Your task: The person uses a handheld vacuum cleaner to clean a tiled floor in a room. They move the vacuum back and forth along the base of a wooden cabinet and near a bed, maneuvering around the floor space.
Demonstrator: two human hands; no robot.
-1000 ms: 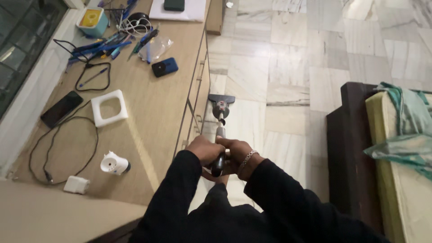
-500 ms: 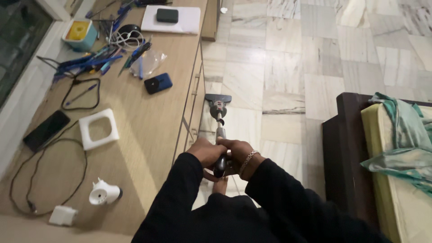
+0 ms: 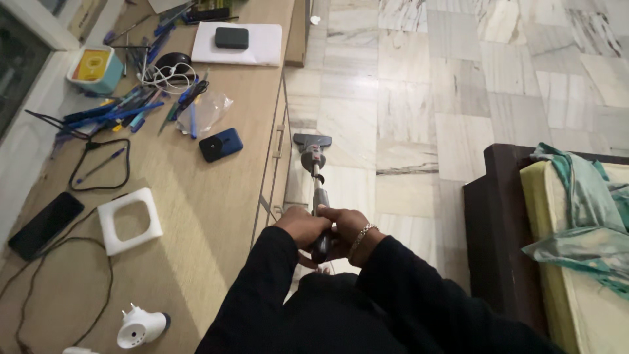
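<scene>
I hold a stick vacuum cleaner [image 3: 316, 177] with both hands at its dark handle. My left hand [image 3: 300, 227] grips the handle from the left and my right hand [image 3: 347, 226], with a metal bracelet at the wrist, grips it from the right. The vacuum's grey floor head [image 3: 312, 141] rests on the marble floor [image 3: 419, 98], close to the base of the wooden desk [image 3: 209, 196]. Both arms wear black sleeves.
The desk on the left carries a white square frame [image 3: 130, 221], a black phone [image 3: 44, 224], cables, several pens, a dark blue case [image 3: 221, 145], a white plug adapter [image 3: 139, 326] and a notepad. A dark bed frame [image 3: 488, 229] with a yellow mattress and green cloth stands at right.
The view has shifted, so the desk items slide down and left in the picture. The vacuum head sits slightly farther along the desk base. Both hands keep their grip.
</scene>
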